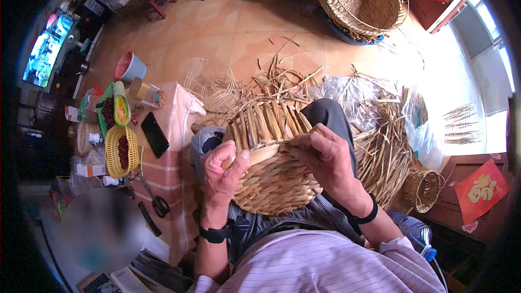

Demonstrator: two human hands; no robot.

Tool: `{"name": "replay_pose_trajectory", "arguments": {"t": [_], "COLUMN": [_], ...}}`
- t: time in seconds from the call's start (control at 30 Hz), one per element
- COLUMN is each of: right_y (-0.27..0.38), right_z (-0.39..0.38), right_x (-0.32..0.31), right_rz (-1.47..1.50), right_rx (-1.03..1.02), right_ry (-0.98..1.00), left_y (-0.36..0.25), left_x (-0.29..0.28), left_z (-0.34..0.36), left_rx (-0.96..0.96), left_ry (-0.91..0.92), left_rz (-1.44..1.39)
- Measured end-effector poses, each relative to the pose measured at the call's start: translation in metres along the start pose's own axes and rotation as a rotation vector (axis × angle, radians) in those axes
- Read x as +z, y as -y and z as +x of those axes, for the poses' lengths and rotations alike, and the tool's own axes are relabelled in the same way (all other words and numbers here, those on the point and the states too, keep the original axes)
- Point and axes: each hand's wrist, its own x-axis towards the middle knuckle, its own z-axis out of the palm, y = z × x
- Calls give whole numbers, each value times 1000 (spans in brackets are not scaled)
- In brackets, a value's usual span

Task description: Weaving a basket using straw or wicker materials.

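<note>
A half-woven basket [277, 184] of pale dried leaf strands rests on my lap, with a densely plaited near part and spaced upright ribs on its far side. My left hand [225, 171] is closed on a broad pale leaf strand [263, 156] at the left of the woven edge, thumb laid along it. At the right end of that strand, my right hand [328, 157] pinches at the woven edge beside the ribs. Its fingertips partly hide what lies between them; it looks like the same strand.
Loose dried leaves [382, 157] lie in a heap at my right, partly on clear plastic. A wire frame [211, 84] stands ahead on the left. The cloth-covered table [176, 195] at my left bears scissors [159, 205], a phone [155, 134] and a yellow basket [113, 165]. Large baskets [363, 0] stand far right.
</note>
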Motion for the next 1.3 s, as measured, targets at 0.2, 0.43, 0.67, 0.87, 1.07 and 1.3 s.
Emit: {"name": "replay_pose_trajectory", "arguments": {"t": [0.2,0.43,0.67,0.87,1.07,1.3], "right_y": [-10,-22,-12,-31,-40,-43], "right_z": [-3,0,12,18,23,25], "right_x": [14,-7,-9,-7,-27,-17], "right_rz": [-315,98,-41,235,366,330], "right_rx": [-194,-184,18,57,-8,21], "right_ry": [-62,-44,51,202,342,344], "left_y": [13,13,12,7,5,5], "left_x": [-5,-6,-5,-6,-2,-3], "left_z": [4,6,9,7,8,8], "left_rx": [49,37,44,14,58,23], "left_ry": [75,100,127,146,119,141], "left_rz": [-179,-204,-139,-117,-103,-74]}}
